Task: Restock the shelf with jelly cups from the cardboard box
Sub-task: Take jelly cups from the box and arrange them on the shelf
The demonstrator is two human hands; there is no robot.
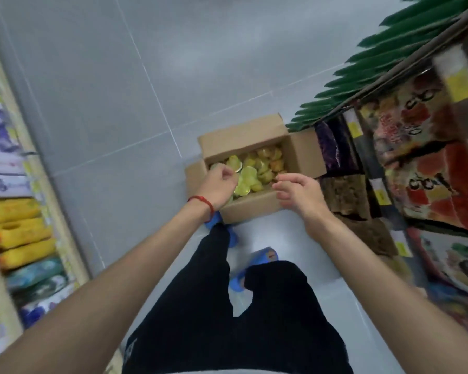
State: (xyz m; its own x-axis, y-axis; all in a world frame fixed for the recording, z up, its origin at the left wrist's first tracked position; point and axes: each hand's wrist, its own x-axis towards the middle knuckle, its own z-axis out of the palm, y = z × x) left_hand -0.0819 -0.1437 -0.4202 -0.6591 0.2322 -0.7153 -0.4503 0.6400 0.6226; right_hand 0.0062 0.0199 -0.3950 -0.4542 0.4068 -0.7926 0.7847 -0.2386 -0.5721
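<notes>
We saw the open cardboard box (303,155) on the floor, filled with yellow and orange jelly cups (257,166). Our left hand (219,184) was over the box's near left corner, fingers curled shut above the yellow cups; whether it gripped one we could not tell. Our right hand (299,193) hung over the box's near edge, loosely open and empty, cups just beyond its fingertips.

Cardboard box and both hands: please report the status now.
Left hand curled over jelly cups, grip unclear. Right hand open, empty, above box near edge. Box on floor, open, plenty of cups. Nothing blocking.
</notes>
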